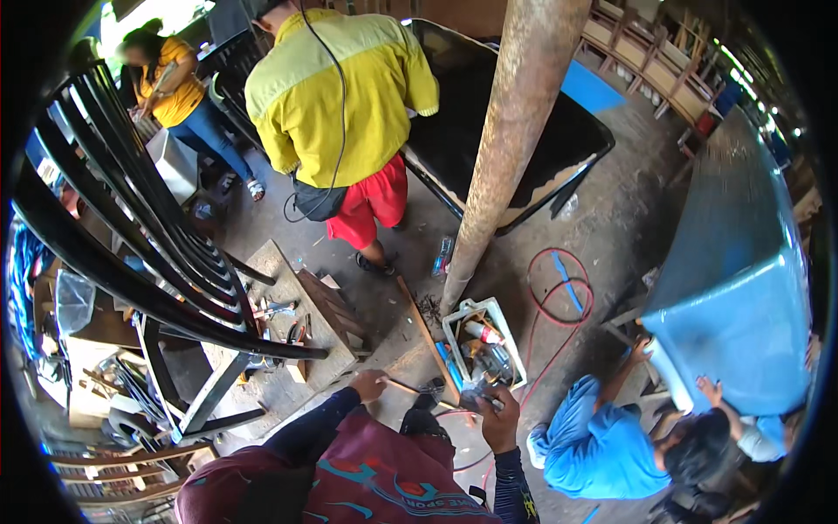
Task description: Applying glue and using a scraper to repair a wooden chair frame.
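Note:
My left hand (368, 385) is closed around one end of a thin brown stick (417, 392) that slants down to the right. My right hand (500, 417) is closed on a small greyish, partly see-through object (476, 395), whose kind I cannot make out. The stick's far end lies close to that object; whether they touch is unclear. Just beyond my right hand, a white plastic crate (521, 377) on the floor holds bottles, cans and other small items.
A black slatted furniture frame (166, 249) rises at the left, beside a bench (275, 262) with tools. A rusty post (497, 148) stands ahead. A red hose (534, 301) crosses the floor. One person (602, 441) crouches right by wrapped furniture (733, 306); two others stand ahead.

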The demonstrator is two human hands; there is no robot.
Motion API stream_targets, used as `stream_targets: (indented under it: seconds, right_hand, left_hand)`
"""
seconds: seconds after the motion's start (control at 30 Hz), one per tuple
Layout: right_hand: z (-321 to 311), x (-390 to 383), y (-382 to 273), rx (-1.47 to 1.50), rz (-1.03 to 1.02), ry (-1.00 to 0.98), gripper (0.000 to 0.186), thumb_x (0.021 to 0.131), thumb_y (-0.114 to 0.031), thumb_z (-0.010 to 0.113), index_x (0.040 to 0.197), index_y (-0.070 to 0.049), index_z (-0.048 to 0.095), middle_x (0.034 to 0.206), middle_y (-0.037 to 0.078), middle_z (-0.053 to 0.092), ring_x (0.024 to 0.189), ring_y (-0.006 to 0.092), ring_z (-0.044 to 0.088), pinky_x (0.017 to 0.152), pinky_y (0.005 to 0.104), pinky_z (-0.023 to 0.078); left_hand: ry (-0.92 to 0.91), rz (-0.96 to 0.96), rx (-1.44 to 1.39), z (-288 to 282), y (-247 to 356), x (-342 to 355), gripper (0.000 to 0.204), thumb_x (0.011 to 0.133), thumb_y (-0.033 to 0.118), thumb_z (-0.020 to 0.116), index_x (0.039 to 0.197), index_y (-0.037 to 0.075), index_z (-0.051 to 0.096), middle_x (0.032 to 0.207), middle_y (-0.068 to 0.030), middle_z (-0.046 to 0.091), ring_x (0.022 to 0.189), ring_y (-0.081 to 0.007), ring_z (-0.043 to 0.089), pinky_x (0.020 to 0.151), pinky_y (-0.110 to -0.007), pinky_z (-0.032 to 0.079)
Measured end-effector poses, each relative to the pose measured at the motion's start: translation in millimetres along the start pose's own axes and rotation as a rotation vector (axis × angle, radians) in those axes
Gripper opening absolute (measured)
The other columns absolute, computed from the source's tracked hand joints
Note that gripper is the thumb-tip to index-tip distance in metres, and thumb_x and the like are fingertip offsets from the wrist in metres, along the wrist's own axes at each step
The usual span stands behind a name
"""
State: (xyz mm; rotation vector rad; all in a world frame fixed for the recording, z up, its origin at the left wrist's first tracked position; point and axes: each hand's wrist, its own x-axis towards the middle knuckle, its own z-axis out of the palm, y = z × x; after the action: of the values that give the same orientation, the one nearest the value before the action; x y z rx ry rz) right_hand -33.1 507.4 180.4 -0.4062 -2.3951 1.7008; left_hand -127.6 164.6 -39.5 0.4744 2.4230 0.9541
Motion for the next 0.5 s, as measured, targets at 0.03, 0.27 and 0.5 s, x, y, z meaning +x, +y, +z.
stream_targets:
  seconds: [0.03, 0.27, 0.5]
  right_hand:
    - [-7, 11, -6, 0.006, -0.027, -0.014, 0.014, 0.085, -0.006, 0.071, 0.095, 0.001, 0.064, 0.087, 0.011, 0.067, 0.083, 0.0207, 0.066, 0.077, 0.0322, 0.051]
    - [-5, 51, -16, 0.023, -0.186, -0.044, 0.011, 0.084, -0.003, 0.071, 0.092, 0.002, 0.064, 0.085, 0.011, 0.066, 0.079, 0.0193, 0.065, 0.073, 0.0312, 0.051]
    - [-5, 81, -33, 0.065, -0.110, -0.154, 0.011, 0.084, 0.001, 0.069, 0.094, 0.001, 0.063, 0.086, 0.009, 0.065, 0.081, 0.0180, 0.064, 0.073, 0.0297, 0.050]
  left_hand:
    - [0.027, -0.028, -0.003, -10, 30, 12, 0.023, 0.085, 0.021, 0.057, 0.100, 0.012, 0.072, 0.095, -0.0180, 0.072, 0.090, -0.0413, 0.068, 0.080, -0.051, 0.054]
    - [0.130, -0.023, 0.076, -79, 78, 69, 0.021, 0.087, 0.010, 0.060, 0.103, 0.004, 0.071, 0.091, -0.0086, 0.075, 0.078, -0.0233, 0.072, 0.071, -0.036, 0.057]
    - [0.351, -0.207, -0.980, -175, 104, 193, 0.020, 0.093, 0.011, 0.060, 0.106, -0.001, 0.071, 0.082, -0.0072, 0.071, 0.067, -0.0143, 0.068, 0.060, -0.029, 0.057]
